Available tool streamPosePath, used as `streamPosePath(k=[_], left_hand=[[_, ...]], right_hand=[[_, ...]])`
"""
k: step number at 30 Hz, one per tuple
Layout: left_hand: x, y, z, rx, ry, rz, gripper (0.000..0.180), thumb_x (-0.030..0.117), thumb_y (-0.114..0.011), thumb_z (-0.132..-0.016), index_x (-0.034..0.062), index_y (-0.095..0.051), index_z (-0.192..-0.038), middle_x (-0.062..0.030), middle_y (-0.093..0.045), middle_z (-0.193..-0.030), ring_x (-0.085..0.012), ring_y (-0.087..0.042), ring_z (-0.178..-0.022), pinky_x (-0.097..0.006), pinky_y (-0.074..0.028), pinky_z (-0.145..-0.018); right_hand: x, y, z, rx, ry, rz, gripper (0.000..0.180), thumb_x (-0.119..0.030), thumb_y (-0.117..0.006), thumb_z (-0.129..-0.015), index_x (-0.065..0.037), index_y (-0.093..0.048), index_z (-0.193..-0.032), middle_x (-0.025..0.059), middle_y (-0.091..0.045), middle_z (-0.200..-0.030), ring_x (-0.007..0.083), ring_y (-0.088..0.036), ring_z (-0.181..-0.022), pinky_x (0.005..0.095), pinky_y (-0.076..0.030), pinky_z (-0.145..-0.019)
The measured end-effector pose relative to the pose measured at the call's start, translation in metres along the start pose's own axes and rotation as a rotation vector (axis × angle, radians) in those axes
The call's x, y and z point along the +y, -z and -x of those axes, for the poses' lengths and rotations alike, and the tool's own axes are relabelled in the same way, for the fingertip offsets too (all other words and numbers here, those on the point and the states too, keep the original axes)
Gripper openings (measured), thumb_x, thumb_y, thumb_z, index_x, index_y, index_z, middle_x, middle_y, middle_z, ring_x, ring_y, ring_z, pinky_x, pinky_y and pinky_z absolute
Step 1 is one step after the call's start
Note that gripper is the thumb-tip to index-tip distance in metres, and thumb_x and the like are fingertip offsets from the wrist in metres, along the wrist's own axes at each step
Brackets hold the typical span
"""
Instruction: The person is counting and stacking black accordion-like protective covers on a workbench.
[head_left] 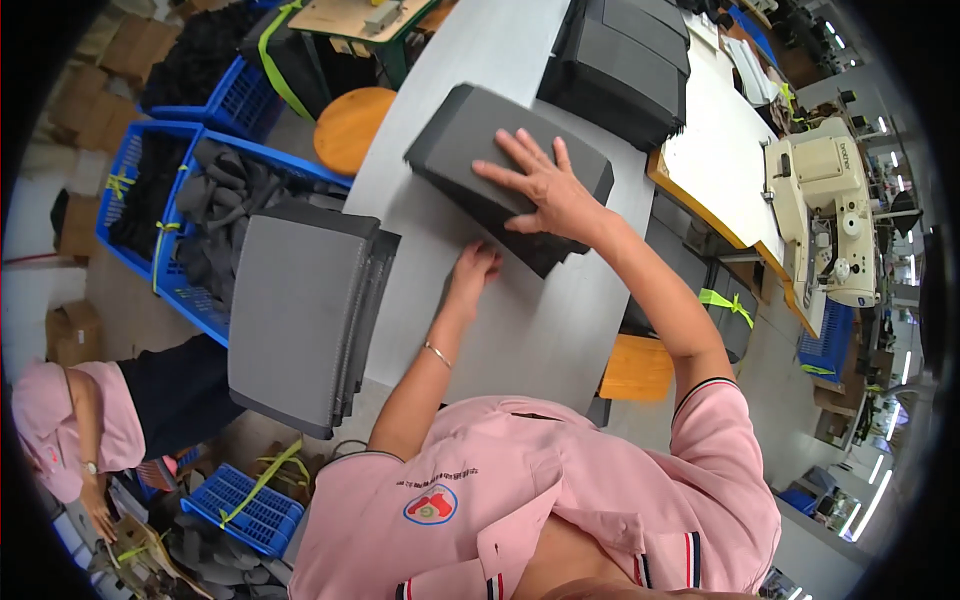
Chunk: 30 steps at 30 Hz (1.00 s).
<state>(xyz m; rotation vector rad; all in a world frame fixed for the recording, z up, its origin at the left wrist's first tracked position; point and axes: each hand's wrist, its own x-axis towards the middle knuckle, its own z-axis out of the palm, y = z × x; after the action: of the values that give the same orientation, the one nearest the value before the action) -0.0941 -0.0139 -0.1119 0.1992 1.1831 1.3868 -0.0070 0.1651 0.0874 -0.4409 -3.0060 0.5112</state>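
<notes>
Clearly, shirt badge (431, 504), right hand (558, 198) on stack (455, 140)

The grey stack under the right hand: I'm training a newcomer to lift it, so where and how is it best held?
Probably one grip at each end of the stack, left and right, coming from the near side, with support below. It lies slantwise on the table, and its near side shows uneven layers that may slip if pinched there.
</notes>
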Motion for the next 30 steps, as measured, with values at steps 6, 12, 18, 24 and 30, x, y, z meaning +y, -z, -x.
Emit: streamPosePath(k=[6, 12, 18, 24, 30], left_hand=[[0.009, -0.014, -0.013, 0.005, -0.004, -0.021, 0.062, 0.029, -0.058, -0.104, 0.0012, -0.036, -0.154, -0.008, -0.06, -0.136, -0.0182, -0.062, -0.117, -0.035, -0.05, -0.097], [0.015, -0.019, -0.036, 0.011, 0.01, 0.051, 0.053, 0.026, -0.056, -0.104, 0.0023, -0.043, -0.15, -0.0066, -0.06, -0.133, -0.0164, -0.062, -0.11, -0.033, -0.051, -0.094], [0.031, -0.054, -0.054, 0.274, 0.006, 0.047, 0.037, 0.025, -0.061, -0.102, 0.0027, -0.058, -0.131, -0.003, -0.065, -0.115, -0.0149, -0.059, -0.105, -0.034, -0.052, -0.086], [0.035, -0.059, -0.083, 0.135, 0.014, 0.411, 0.035, 0.045, -0.07, -0.097, 0.0131, -0.063, -0.11, 0.0032, -0.063, -0.093, -0.0106, -0.059, -0.085, -0.031, -0.049, -0.071], [0.041, -0.057, -0.106, 0.131, 0.148, 0.475, 0.051, 0.066, -0.059, -0.096, 0.0151, -0.063, -0.101, 0.002, -0.061, -0.086, -0.0139, -0.059, -0.075, -0.031, -0.048, -0.069]], right_hand=[[-0.017, -0.039, -0.005, 0.096, -0.452, 0.284, 0.114, -0.039, -0.09, -0.069, -0.031, -0.026, -0.163, 0.0244, -0.022, -0.166, 0.0484, -0.023, -0.152, 0.0792, -0.023, -0.109], [0.014, -0.027, -0.022, 0.191, -0.262, 0.326, 0.109, -0.035, -0.088, -0.07, -0.027, -0.029, -0.161, 0.0259, -0.027, -0.163, 0.0514, -0.026, -0.149, 0.0808, -0.027, -0.102], [0.042, -0.012, -0.057, 0.113, -0.323, 0.238, 0.104, -0.031, -0.087, -0.07, -0.026, -0.035, -0.16, 0.0265, -0.03, -0.162, 0.0532, -0.028, -0.148, 0.0835, -0.027, -0.103], [0.046, -0.003, -0.075, 0.053, -0.325, 0.256, 0.104, -0.028, -0.086, -0.07, -0.029, -0.034, -0.161, 0.0224, -0.033, -0.16, 0.0484, -0.031, -0.147, 0.0799, -0.03, -0.106], [0.063, 0.017, -0.095, 0.003, -0.33, 0.263, 0.105, -0.032, -0.087, -0.069, -0.03, -0.035, -0.161, 0.02, -0.04, -0.154, 0.0446, -0.04, -0.141, 0.0767, -0.037, -0.103]])
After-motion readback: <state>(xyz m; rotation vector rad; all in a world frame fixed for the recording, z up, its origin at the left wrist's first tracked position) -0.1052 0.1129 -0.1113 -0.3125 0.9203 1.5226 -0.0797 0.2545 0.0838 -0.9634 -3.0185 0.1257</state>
